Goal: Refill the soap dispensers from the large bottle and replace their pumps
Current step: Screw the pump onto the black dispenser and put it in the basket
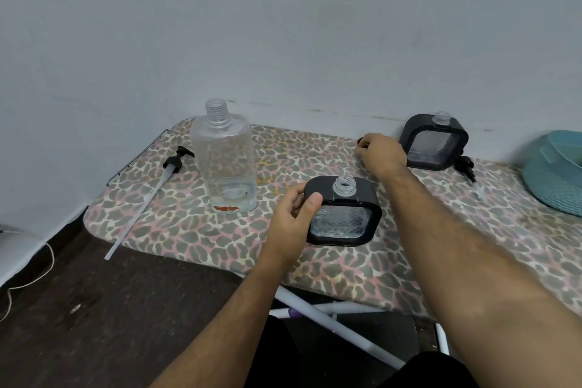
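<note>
At frame centre, the left hand [294,214] grips the uncapped near dispenser [343,211], steadying it. Upper right, the right hand [382,151] curls over a dark pump [362,142]; its grasp is unclear.

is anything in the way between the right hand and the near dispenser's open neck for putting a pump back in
Nothing visible blocks it. The right hand rests on a small black part near the back of the leopard-print board; the near black-framed clear dispenser, steadied by the left hand, has its neck uncovered.
</note>
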A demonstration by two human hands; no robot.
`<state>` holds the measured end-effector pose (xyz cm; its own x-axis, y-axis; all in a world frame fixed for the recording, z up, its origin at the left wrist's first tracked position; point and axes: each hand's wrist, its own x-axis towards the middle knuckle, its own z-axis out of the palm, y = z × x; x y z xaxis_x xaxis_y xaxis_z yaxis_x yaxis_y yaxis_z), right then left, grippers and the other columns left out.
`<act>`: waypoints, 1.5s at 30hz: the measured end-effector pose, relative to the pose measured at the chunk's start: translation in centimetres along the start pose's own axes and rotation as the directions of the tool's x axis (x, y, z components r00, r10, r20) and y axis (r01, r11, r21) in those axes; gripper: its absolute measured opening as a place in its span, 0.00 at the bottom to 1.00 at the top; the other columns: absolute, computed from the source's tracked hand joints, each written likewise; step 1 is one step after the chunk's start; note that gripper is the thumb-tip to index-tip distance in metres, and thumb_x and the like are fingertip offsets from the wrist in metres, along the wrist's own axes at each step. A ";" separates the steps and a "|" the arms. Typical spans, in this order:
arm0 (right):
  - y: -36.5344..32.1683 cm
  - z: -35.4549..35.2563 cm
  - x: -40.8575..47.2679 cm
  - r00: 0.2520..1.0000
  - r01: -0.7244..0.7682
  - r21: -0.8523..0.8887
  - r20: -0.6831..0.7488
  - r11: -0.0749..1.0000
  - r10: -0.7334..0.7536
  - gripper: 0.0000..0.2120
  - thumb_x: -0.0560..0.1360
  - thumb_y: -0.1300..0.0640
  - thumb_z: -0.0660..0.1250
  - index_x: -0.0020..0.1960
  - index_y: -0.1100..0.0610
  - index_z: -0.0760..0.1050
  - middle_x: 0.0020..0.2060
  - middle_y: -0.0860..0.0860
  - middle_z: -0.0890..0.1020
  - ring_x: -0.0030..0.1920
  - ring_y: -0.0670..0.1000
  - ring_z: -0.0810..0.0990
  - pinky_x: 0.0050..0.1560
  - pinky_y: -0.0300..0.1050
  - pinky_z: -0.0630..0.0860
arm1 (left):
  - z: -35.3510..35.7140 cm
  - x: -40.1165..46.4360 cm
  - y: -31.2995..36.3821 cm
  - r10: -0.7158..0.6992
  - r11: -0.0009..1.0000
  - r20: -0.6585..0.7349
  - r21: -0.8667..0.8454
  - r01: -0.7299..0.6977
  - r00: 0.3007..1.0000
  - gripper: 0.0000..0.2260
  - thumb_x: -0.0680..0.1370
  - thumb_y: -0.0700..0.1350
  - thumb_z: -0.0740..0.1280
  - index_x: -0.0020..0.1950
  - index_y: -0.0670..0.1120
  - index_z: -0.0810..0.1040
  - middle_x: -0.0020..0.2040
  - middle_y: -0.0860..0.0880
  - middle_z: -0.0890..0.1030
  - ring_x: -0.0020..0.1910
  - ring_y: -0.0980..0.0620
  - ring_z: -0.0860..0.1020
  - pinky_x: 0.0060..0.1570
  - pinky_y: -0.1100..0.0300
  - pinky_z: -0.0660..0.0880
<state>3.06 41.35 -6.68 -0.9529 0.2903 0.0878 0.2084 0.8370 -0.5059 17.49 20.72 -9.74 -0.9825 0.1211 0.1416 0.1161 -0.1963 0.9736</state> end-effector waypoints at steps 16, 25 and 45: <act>-2.3 -10.8 -8.7 0.963 0.270 0.736 -0.219 0.620 -0.159 0.06 0.73 0.60 0.74 0.46 0.55 0.76 0.44 0.62 0.84 0.44 0.58 0.86 0.44 0.54 0.84 | 0.1 -0.2 0.0 0.002 0.999 -0.026 0.039 -0.001 1.000 0.20 0.72 0.63 0.67 0.56 0.51 0.80 0.50 0.53 0.85 0.50 0.53 0.83 0.46 0.61 0.80; -6.4 -12.9 -14.6 0.841 0.539 0.703 -0.483 0.465 -0.244 0.08 0.71 0.57 0.73 0.44 0.49 0.74 0.44 0.53 0.84 0.43 0.55 0.86 0.45 0.52 0.83 | 0.2 -0.3 0.3 0.012 0.997 -0.033 0.081 -0.009 0.999 0.22 0.73 0.61 0.66 0.59 0.48 0.79 0.51 0.51 0.85 0.51 0.53 0.83 0.47 0.62 0.79; -3.3 -4.4 -17.0 0.873 0.487 0.602 -0.332 0.633 -0.357 0.10 0.73 0.57 0.75 0.47 0.47 0.75 0.44 0.42 0.83 0.45 0.41 0.84 0.43 0.32 0.77 | 0.2 -0.1 -0.1 0.032 0.995 -0.023 0.091 -0.030 0.999 0.18 0.77 0.58 0.66 0.59 0.48 0.80 0.51 0.50 0.85 0.53 0.51 0.83 0.58 0.48 0.78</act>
<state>19.58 35.67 -2.74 -0.8334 0.1081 0.5420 -0.4652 0.3921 -0.7936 17.58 20.90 -9.80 -0.9813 0.0922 0.1687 0.1583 -0.1102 0.9812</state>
